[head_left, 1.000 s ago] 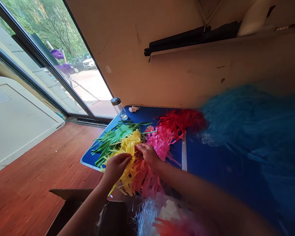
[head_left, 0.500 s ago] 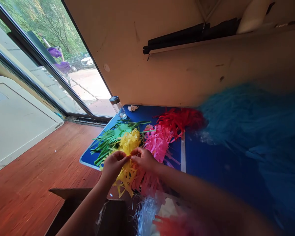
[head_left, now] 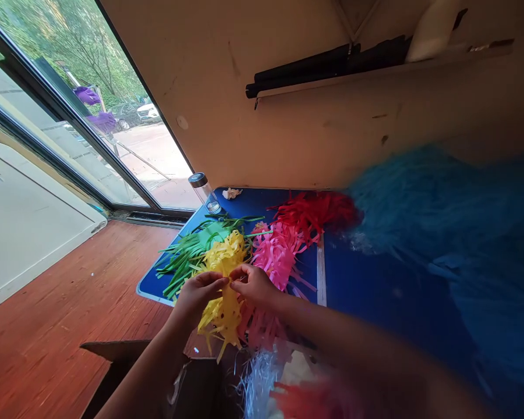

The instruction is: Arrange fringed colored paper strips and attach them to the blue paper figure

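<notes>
Yellow fringed paper lies on the near part of the blue table, and its lower strips hang past the edge. My left hand pinches the paper's middle from the left, thumb against fingertips. From the right, my right hand pinches the same spot, almost touching the left fingertips. Pink fringed paper sits just beyond my right hand. Green fringed paper spreads to the left of the yellow one. Farther back lies red fringed paper.
A clear bottle with a dark lid stands at the table's back left corner, beside a crumpled tissue. Blue material piles up at right. Below are an open cardboard box and shiny white strips.
The view has shifted slightly, moving the scene a little leftward. Both hands still pinch the yellow paper; its lower strips have swung and look wider now.
</notes>
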{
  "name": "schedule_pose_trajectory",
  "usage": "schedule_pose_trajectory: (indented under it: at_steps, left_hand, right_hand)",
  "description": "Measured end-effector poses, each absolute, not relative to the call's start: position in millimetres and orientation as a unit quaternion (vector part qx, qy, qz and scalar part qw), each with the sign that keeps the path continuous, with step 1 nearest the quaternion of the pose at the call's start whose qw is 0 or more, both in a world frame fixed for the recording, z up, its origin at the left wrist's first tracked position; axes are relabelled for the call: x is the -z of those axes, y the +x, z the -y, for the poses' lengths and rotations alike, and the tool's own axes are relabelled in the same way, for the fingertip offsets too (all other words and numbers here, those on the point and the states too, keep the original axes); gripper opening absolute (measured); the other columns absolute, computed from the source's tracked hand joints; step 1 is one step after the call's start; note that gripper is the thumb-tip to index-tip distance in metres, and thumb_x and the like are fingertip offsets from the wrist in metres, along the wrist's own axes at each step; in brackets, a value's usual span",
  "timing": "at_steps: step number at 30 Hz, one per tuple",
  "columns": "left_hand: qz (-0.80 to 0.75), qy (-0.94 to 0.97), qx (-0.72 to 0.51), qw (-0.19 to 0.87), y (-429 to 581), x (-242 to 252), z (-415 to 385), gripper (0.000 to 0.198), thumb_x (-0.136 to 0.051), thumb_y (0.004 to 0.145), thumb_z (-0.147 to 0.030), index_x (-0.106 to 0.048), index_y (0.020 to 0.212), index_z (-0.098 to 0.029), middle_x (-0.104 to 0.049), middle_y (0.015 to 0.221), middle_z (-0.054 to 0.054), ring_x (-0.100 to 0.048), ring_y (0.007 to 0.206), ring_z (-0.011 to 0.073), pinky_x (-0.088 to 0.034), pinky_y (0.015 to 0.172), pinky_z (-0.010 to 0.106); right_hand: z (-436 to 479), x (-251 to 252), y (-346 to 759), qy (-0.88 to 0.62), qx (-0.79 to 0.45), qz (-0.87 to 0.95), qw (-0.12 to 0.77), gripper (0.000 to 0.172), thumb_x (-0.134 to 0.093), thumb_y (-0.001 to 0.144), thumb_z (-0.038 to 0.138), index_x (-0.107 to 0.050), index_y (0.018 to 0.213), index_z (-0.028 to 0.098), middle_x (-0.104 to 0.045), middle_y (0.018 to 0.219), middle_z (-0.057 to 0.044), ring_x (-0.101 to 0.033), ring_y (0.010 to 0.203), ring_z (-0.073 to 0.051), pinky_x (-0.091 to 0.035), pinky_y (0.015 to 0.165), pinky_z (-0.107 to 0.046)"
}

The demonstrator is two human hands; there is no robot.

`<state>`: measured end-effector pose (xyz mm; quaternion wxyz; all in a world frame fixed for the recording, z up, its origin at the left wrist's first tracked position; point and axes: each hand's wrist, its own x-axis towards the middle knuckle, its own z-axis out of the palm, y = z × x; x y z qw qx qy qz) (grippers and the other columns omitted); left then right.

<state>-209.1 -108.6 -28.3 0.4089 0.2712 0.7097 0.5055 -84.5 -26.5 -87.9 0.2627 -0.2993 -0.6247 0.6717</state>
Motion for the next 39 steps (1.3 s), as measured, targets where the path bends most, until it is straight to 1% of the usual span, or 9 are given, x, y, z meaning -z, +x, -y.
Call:
schedule_pose_trajectory:
  at_steps: [5, 11, 13, 16, 19, 21, 28, 34, 39]
  left_hand:
    - [-0.689, 0.266, -0.511, 0.44, -210.3, 33.7, 107.0, 0.042, -0.091, 0.038, -0.035, -0.06, 0.058, -0.015, -0.061, 0.053, -0.004, -0.054, 0.049, 0.0091, -0.041, 0.05, 0.021]
    - [-0.67, 0.258, -0.538, 0.443, -211.8, 41.1, 106.0, 0.046, -0.092, 0.039, -0.036, -0.054, 0.057, -0.016, -0.057, 0.049, -0.007, -0.048, 0.043, 0.0058, -0.035, 0.044, 0.017]
    - [-0.666, 0.255, -0.542, 0.445, -213.0, 40.4, 106.9, 0.045, -0.091, 0.044, -0.042, -0.058, 0.06, -0.016, -0.059, 0.051, -0.006, -0.052, 0.045, 0.0068, -0.04, 0.046, 0.019]
    - [-0.66, 0.257, -0.535, 0.461, -215.1, 37.0, 109.2, 0.043, -0.089, 0.048, -0.047, -0.068, 0.069, -0.015, -0.068, 0.061, -0.001, -0.062, 0.055, 0.0112, -0.05, 0.057, 0.023]
    - [-0.652, 0.268, -0.523, 0.479, -217.4, 35.3, 111.5, 0.045, -0.088, 0.052, -0.049, -0.073, 0.077, -0.014, -0.074, 0.073, 0.005, -0.068, 0.066, 0.0165, -0.055, 0.068, 0.029]
    - [-0.647, 0.274, -0.518, 0.487, -218.9, 36.5, 112.4, 0.045, -0.087, 0.054, -0.05, -0.074, 0.078, -0.014, -0.076, 0.077, 0.008, -0.069, 0.069, 0.0184, -0.056, 0.071, 0.031]
    - [-0.649, 0.285, -0.51, 0.487, -218.4, 38.7, 112.8, 0.046, -0.085, 0.057, -0.051, -0.075, 0.081, -0.014, -0.077, 0.08, 0.009, -0.07, 0.07, 0.0184, -0.056, 0.069, 0.03]
    - [-0.662, 0.295, -0.498, 0.476, -215.9, 35.5, 112.2, 0.046, -0.085, 0.054, -0.054, -0.074, 0.074, -0.015, -0.076, 0.076, 0.009, -0.07, 0.068, 0.0197, -0.057, 0.067, 0.031]
    - [-0.681, 0.299, -0.499, 0.444, -213.1, 36.4, 113.3, 0.047, -0.087, 0.051, -0.049, -0.074, 0.081, -0.016, -0.076, 0.078, 0.007, -0.07, 0.068, 0.0192, -0.057, 0.065, 0.031]
  right_hand:
    - [27.9, 86.0, -85.7, -0.295, -0.696, 0.6, 0.261, 0.015, -0.059, 0.077, 0.013, -0.064, 0.091, 0.018, -0.065, 0.085, 0.0, -0.064, 0.07, -0.014, -0.053, 0.063, -0.024]
    - [29.1, 79.8, -83.8, -0.278, -0.725, 0.579, 0.251, 0.008, -0.056, 0.083, 0.02, -0.062, 0.087, 0.018, -0.064, 0.08, 0.0, -0.065, 0.069, -0.014, -0.051, 0.054, -0.022]
    - [29.1, 80.0, -82.5, -0.269, -0.726, 0.582, 0.248, 0.008, -0.062, 0.081, 0.023, -0.062, 0.086, 0.018, -0.064, 0.079, 0.001, -0.064, 0.067, -0.014, -0.05, 0.053, -0.021]
    - [28.5, 83.3, -82.0, -0.27, -0.718, 0.587, 0.258, 0.011, -0.067, 0.076, 0.021, -0.062, 0.086, 0.018, -0.063, 0.078, 0.001, -0.06, 0.063, -0.012, -0.049, 0.052, -0.021]
    - [27.5, 87.6, -83.1, -0.273, -0.711, 0.589, 0.272, 0.008, -0.063, 0.079, 0.02, -0.062, 0.087, 0.018, -0.063, 0.08, 0.001, -0.061, 0.067, -0.013, -0.05, 0.055, -0.022]
    - [26.9, 89.5, -83.7, -0.271, -0.707, 0.591, 0.277, 0.007, -0.062, 0.08, 0.02, -0.063, 0.087, 0.018, -0.064, 0.081, 0.0, -0.062, 0.071, -0.014, -0.051, 0.058, -0.023]
    - [26.7, 90.2, -82.7, -0.266, -0.708, 0.593, 0.277, 0.01, -0.062, 0.082, 0.021, -0.067, 0.09, 0.018, -0.068, 0.085, -0.001, -0.065, 0.074, -0.016, -0.054, 0.062, -0.026]
    - [25.9, 88.8, -80.8, -0.272, -0.708, 0.592, 0.274, 0.012, -0.061, 0.082, 0.019, -0.068, 0.092, 0.018, -0.068, 0.088, -0.002, -0.065, 0.078, -0.017, -0.054, 0.063, -0.026]
    - [26.1, 86.0, -78.3, -0.289, -0.705, 0.581, 0.288, 0.008, -0.069, 0.076, 0.02, -0.063, 0.081, 0.019, -0.063, 0.079, 0.001, -0.061, 0.074, -0.015, -0.052, 0.063, -0.024]
